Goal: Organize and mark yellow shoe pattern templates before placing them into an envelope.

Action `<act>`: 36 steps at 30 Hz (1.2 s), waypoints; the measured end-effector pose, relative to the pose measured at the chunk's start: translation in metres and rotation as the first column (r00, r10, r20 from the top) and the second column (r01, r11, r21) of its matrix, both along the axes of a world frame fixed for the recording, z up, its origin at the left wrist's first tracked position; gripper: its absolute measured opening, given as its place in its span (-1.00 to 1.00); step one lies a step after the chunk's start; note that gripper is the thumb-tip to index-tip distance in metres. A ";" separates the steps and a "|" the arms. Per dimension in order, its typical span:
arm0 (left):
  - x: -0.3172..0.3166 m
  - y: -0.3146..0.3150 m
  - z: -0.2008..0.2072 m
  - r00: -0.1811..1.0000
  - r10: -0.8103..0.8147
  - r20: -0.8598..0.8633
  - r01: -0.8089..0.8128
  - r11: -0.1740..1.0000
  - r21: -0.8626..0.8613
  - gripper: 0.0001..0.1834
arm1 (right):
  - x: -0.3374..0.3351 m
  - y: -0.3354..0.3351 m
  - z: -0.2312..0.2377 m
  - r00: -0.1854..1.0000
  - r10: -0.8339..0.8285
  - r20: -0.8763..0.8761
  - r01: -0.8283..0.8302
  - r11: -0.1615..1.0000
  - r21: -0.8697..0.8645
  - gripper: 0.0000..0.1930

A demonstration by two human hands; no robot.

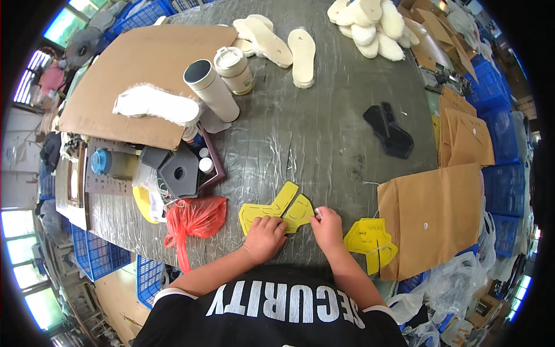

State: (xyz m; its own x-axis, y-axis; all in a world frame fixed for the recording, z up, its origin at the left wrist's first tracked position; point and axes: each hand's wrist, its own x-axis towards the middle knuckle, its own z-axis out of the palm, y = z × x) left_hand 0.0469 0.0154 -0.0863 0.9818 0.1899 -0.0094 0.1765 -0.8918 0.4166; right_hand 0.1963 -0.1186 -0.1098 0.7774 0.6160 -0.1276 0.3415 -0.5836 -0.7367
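Observation:
A flat yellow template with a narrow slot and dark marks lies on the table before me. My left hand rests on its near edge, fingers laid over it and pressing it down. At the template's right edge, my right hand is closed in a pinch. A small pale tip shows between those fingers, too little to name. Another slotted yellow template lies to the right of my right hand, partly over a brown paper piece.
A red plastic bag and a dark hexagonal holder stand left. Beyond are a white tumbler, a lidded cup and cardboard. Insoles, a fleecy pile and a black template lie farther off.

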 end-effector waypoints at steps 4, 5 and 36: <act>-0.007 -0.001 -0.007 0.999 0.029 0.019 -0.029 0.999 0.013 -0.62 | -0.007 -0.006 0.009 0.990 0.031 -0.135 -0.037 0.998 -0.044 -0.81; -0.008 -0.001 -0.007 0.999 0.037 0.036 -0.037 0.999 0.002 -0.64 | -0.008 -0.009 0.009 0.988 0.049 -0.147 -0.059 0.996 -0.061 -0.80; -0.025 0.006 -0.011 0.968 0.145 0.207 -0.093 0.966 -0.240 -0.47 | -0.015 -0.015 0.008 0.955 0.280 0.094 -0.268 0.956 -0.122 -0.59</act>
State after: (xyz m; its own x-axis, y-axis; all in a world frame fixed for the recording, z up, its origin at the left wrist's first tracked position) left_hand 0.0217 0.0219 -0.0972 0.9344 0.3235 0.1491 0.1559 -0.7477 0.6455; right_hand 0.1817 -0.1333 -0.1021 0.5934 0.7946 -0.1286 0.5738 -0.5296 -0.6247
